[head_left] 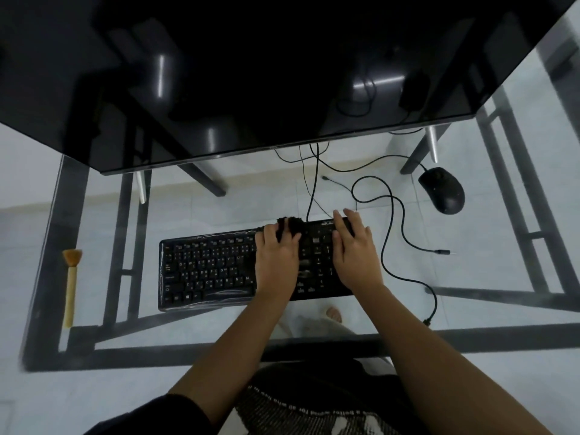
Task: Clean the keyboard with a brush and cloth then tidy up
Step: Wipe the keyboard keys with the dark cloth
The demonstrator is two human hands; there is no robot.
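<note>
A black keyboard [207,268] lies on the glass desk in front of me. My left hand [276,262] presses a dark cloth [290,226] onto the keyboard's upper middle edge, fingers bent over it. My right hand [354,252] rests flat on the keyboard's right end, fingers spread toward its far edge, holding it down. A brush [70,287] with a pale yellow handle and orange bristles lies on the desk far to the left, away from both hands.
A large dark monitor [251,73] overhangs the far side of the glass desk [470,277]. A black mouse [442,189] sits at the right rear. Loose black cables [389,215] trail right of the keyboard. My foot shows through the glass.
</note>
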